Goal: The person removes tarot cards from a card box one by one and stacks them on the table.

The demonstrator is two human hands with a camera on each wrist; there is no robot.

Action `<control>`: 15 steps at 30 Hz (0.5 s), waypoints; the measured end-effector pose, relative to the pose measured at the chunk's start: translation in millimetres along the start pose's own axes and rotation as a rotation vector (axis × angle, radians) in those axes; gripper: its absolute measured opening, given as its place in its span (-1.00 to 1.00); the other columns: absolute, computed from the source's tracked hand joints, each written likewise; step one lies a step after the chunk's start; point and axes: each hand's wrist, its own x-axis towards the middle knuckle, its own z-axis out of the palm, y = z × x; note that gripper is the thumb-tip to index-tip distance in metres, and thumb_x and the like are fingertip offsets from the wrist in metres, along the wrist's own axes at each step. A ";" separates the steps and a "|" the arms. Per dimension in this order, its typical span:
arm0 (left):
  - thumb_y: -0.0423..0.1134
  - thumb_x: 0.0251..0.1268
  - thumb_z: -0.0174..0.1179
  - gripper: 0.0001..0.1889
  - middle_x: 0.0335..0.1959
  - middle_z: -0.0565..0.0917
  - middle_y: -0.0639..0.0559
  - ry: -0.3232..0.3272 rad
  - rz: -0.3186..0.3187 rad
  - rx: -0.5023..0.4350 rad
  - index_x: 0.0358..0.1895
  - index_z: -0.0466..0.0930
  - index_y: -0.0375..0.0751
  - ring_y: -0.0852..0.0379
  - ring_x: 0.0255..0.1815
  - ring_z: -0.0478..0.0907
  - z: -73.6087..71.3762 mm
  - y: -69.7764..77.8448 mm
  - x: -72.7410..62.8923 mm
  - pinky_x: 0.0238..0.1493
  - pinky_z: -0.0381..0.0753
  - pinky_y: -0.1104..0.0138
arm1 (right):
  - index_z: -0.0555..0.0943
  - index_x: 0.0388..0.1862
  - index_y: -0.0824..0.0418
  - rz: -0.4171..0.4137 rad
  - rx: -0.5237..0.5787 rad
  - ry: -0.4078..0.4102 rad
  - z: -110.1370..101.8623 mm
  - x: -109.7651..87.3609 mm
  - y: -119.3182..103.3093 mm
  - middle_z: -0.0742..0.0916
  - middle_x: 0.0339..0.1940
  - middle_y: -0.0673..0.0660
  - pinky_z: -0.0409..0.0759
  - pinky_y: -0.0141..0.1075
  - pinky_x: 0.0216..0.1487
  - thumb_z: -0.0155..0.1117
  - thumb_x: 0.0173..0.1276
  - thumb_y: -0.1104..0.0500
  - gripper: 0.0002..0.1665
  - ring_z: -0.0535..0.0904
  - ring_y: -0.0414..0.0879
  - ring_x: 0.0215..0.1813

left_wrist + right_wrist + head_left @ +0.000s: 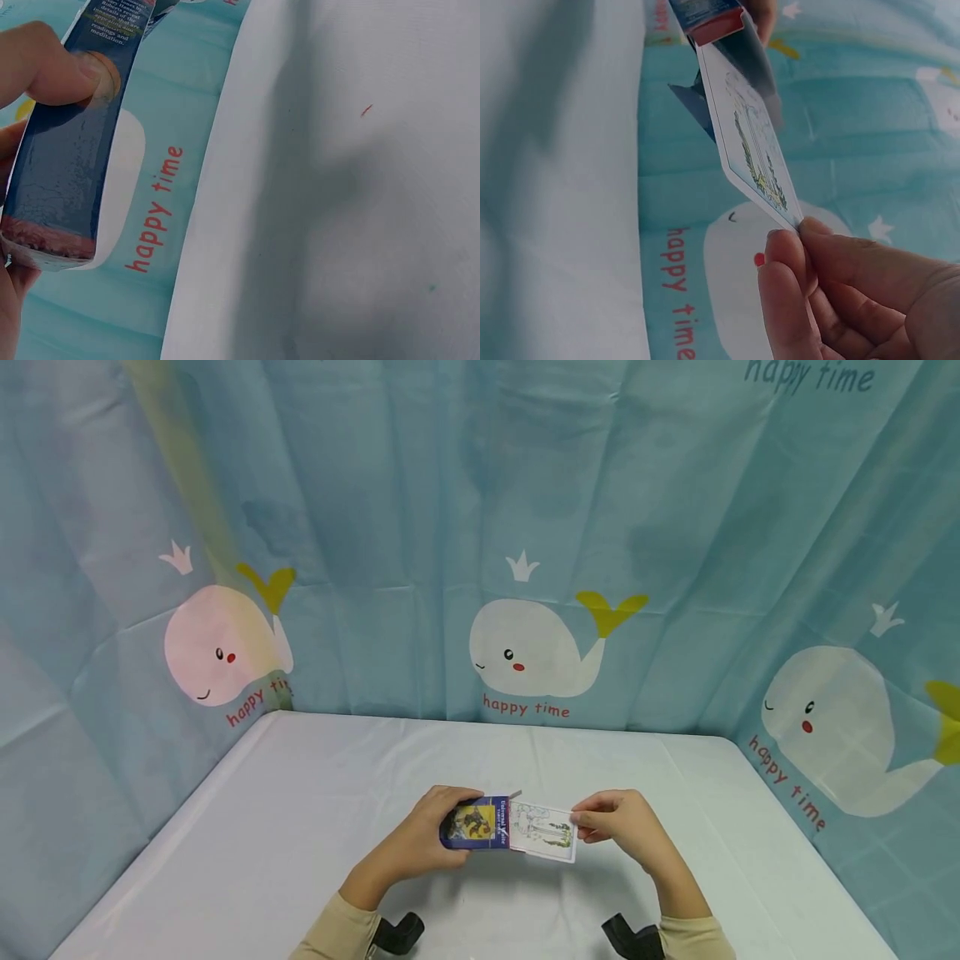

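The card [542,832] is partly out of a blue box [472,823], both held up over the worktop [300,818]. Seen from the head, the card sticks out toward 3 o'clock, with its far end tipped down a bit. It has a pale drawing with some green and yellow. The box has a yellow picture on its front, and a little flap [515,794] stands up at its end.

The left hand [423,835] is at 9 o'clock of the box. Its grip is bent round the box, only as wide as the box, with the thumb on a thin side. The right hand [626,827] is at 3 o'clock of the card. Its grip is pinched tight, with just the card's end between thumb and finger.

A tan left sleeve [337,931] is at 8 o'clock of the box and a tan right sleeve [697,939] at 4 o'clock. Behind hangs a blue curtain [360,485]. A white whale [525,643] is on it at 12 o'clock.
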 end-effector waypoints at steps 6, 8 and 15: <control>-0.27 -0.07 0.45 -0.22 0.23 0.51 0.07 0.021 -0.013 0.010 0.37 0.43 -0.02 0.11 0.18 0.37 -2.0 -2.0 -0.1 0.11 0.46 0.16 | 0.71 -0.21 0.46 0.024 0.028 -0.015 -5.8 0.6 3.3 0.79 -0.42 0.13 0.71 -0.26 -0.29 0.41 0.26 0.18 -0.69 0.71 -0.11 -0.40; -0.27 -0.07 0.45 -0.22 0.23 0.51 0.07 0.028 -0.022 0.013 0.37 0.44 -0.03 0.11 0.18 0.37 -2.3 -3.2 0.1 0.10 0.45 0.15 | 0.70 -0.20 0.46 0.028 0.038 -0.020 -7.5 1.3 4.1 0.78 -0.43 0.13 0.72 -0.24 -0.27 0.40 0.27 0.18 -0.68 0.71 -0.12 -0.40; -0.30 -0.08 0.45 -0.20 0.23 0.49 0.07 0.054 -0.023 0.012 0.37 0.42 0.04 0.12 0.18 0.36 -3.2 -6.5 -0.2 0.10 0.45 0.16 | 0.66 -0.18 0.50 0.037 0.085 -0.006 -13.9 2.0 6.7 0.77 -0.42 0.12 0.72 -0.25 -0.26 0.34 0.32 0.20 -0.68 0.73 -0.11 -0.38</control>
